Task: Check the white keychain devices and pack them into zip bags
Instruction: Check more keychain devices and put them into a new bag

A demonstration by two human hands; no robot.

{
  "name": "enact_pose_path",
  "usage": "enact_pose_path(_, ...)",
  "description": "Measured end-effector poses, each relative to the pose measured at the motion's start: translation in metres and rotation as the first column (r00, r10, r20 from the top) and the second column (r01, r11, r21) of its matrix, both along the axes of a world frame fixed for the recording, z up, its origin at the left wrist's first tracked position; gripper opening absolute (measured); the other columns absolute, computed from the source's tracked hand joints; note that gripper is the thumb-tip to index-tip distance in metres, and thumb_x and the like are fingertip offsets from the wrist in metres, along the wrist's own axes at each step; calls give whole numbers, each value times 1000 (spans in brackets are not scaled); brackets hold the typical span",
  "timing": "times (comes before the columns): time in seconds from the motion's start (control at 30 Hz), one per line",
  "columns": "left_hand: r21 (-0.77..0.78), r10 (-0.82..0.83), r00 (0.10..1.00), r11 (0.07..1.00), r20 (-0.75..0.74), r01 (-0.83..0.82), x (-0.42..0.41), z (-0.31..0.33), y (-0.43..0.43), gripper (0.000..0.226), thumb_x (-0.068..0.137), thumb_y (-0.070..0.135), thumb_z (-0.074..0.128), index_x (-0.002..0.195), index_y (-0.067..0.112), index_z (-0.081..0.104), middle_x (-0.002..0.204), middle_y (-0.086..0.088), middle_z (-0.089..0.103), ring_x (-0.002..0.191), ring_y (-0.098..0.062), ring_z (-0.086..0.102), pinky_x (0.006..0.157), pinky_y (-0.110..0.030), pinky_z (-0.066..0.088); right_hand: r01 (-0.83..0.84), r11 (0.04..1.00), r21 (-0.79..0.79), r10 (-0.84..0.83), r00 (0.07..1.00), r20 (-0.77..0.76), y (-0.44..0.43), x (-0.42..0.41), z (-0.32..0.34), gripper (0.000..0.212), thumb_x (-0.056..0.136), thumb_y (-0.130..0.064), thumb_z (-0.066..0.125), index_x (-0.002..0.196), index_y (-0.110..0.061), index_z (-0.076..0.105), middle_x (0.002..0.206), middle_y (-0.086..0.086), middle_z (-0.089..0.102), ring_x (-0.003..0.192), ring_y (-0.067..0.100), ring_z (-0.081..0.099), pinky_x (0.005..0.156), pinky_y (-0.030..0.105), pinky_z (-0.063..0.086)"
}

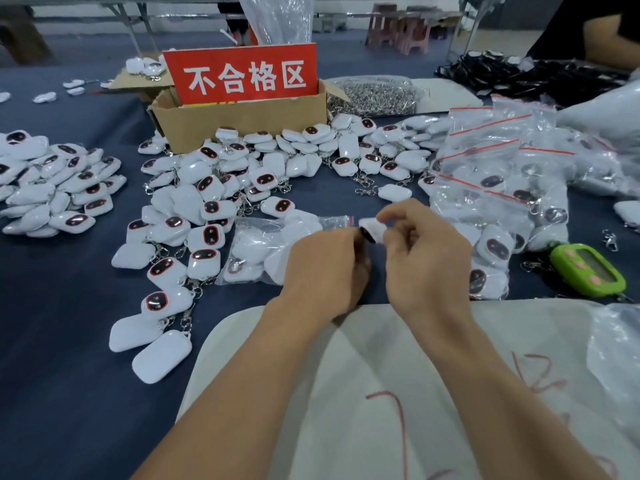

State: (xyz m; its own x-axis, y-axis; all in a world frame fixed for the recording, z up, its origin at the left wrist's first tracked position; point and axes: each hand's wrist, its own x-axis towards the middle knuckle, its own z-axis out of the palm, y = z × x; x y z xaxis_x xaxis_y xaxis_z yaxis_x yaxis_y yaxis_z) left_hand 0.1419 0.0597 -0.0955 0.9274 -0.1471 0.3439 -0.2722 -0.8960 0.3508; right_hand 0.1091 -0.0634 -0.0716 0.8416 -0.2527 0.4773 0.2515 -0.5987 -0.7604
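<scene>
- The right grip (426,258) pinches a white device (372,229) from above, thumb and fingers curled round its pale end.
- The left grip (325,268) is curled against the device's dark end and seems to pinch it too; its fingertips are hidden behind the hand.
- The device is held just above the counter (69,306), between the two hands, near the red-striped mouth of a bag (273,251) that lies flat and already holds several devices.
- Judgement: this looks like the end of the check on one piece, with packing about to follow.
- The next move likely calls for one hand to free itself and open the bag's mouth, while the other slides the device in, clasp and all, without snagging the thin plastic.
- If the piece fails, it would go to the box (242,123) with the red sign (242,74) instead.
- The counter is covered in dark blue cloth. Loose devices (221,188) lie heaped left and centre; packed bags (502,174) are stacked on the right, beside a green gadget (588,268).
- A bagged heap of metal clasps (374,95) sits behind the box.
- A white cloth (381,393) with red marks lies under the forearms.
- Beyond, another person (606,26) sits at the far right, with stools (398,29) and table legs in the background.
</scene>
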Motion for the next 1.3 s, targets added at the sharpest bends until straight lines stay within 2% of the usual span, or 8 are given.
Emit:
enact_pose_path(0.1,-232,-9,1000,973,-14,5,-3,4,4,28,90,40,43,76,24,60,64,3,61,66,-22,57,58,-36,33,9,968,253,-21,999,44,-1,-3,7,21,88,-3,63,86,-24,67,69,-10,66,66,10,68,67,26,54)
enact_pose_path(0.17,-519,-51,997,852,61,76,-6,10,6,25,93,34,48,74,25,61,63,3,61,62,-17,57,57,-36,40,-13,890,456,34,999,-39,0,-2,8,24,87,2,67,90,-21,67,69,-5,70,59,14,71,65,31,59)
enact_pose_path(0.23,-710,-81,991,691,110,135,-8,18,6,22,96,30,50,87,36,70,71,8,68,64,-15,62,61,-31,50,-53,867,495,116,988,-99,2,0,7,28,85,4,67,99,-20,67,69,3,72,59,18,72,69,38,61)
enact_pose_path(0.3,-778,-93,992,614,91,129,-9,23,5,24,96,33,54,93,49,71,77,15,72,70,-9,67,66,-26,53,-97,858,504,189,973,-134,3,1,5,31,82,1,66,100,-23,70,66,7,71,60,20,72,70,43,62)
enact_pose_path(0.5,-765,-60,996,638,61,85,-6,21,6,12,95,35,64,91,36,76,75,12,72,71,-13,65,68,-36,53,-159,802,576,317,930,-184,4,6,2,16,82,-23,62,85,-24,77,77,0,75,71,23,67,71,41,60)
enact_pose_path(0.77,-689,-132,986,706,99,164,-11,20,3,20,100,24,58,105,28,77,91,14,74,84,-18,67,75,-37,53,-196,770,607,391,897,-205,-2,9,4,29,99,-8,54,87,-20,77,74,8,64,62,25,58,51,29,48)
enact_pose_path(1.07,-745,-164,976,631,142,214,-14,21,5,27,95,12,58,95,29,79,86,13,75,81,-14,68,70,-19,49,-164,785,597,340,920,-194,4,8,0,27,98,-9,55,88,-18,78,76,16,70,57,23,58,53,27,47)
enact_pose_path(1.3,-711,-83,992,692,96,127,-12,19,5,14,88,23,65,92,27,77,69,3,70,65,-19,60,61,-26,48,-209,765,609,405,892,-202,4,8,0,28,100,-11,52,92,-19,78,81,10,75,62,19,60,57,33,51)
